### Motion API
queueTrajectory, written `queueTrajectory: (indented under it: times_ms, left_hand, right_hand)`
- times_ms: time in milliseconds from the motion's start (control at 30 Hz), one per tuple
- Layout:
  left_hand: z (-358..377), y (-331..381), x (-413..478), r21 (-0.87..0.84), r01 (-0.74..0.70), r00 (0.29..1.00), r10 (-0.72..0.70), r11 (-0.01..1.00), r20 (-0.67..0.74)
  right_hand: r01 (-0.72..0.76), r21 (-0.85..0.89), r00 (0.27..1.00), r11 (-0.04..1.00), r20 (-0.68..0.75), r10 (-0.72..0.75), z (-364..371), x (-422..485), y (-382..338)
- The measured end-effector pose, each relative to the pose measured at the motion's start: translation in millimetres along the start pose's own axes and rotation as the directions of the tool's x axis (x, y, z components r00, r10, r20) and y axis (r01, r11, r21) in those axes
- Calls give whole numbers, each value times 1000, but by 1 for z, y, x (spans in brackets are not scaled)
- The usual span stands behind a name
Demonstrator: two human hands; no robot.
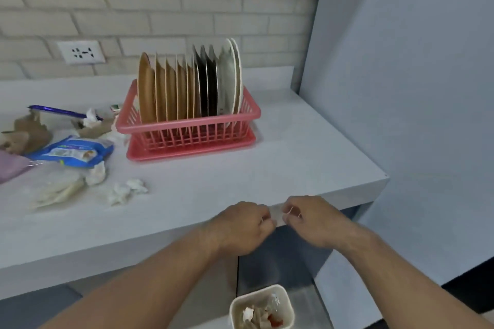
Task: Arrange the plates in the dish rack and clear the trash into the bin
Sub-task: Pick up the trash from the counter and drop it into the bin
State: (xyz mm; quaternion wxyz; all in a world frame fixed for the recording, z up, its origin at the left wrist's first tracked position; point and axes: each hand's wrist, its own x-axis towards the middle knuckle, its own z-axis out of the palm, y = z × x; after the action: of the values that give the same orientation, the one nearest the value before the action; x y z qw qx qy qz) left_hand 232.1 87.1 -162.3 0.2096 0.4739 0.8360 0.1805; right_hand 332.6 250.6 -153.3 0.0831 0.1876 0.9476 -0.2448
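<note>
Scrap (278, 215): left grip (244, 227), right grip (315, 219) (curled)

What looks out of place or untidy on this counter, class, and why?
Trash lies scattered on the left of the counter: crumpled tissues, a blue wrapper, torn brown paper. It belongs in the bin on the floor, which already holds scraps. The plates stand on edge in the pink rack; nothing askew there.

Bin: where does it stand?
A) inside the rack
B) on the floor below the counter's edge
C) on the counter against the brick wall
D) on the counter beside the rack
B: the bin shows at the bottom of the view, down on the floor in front of the counter, with scraps in it.
</note>
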Motion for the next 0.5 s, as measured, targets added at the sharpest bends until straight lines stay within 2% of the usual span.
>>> queueTrajectory:
  times_ms: [167, 300, 500]
  left_hand:
    - [-53, -14, -31, 13, 53, 988, -51, 998, -148]
    - [-82, -45, -54, 99, 115, 962, -86, 988, -257]
    - [-111, -105, -78, 200, 254, 922, -175, 946, -344]
  right_hand:
    - [74, 44, 996, 996, -54, -71, -27, 5, -56]
    - [109, 27, 990, 994, -91, -107, -28, 17, -93]
    - [131, 39, 987, 991, -96, -127, -8, 35, -128]
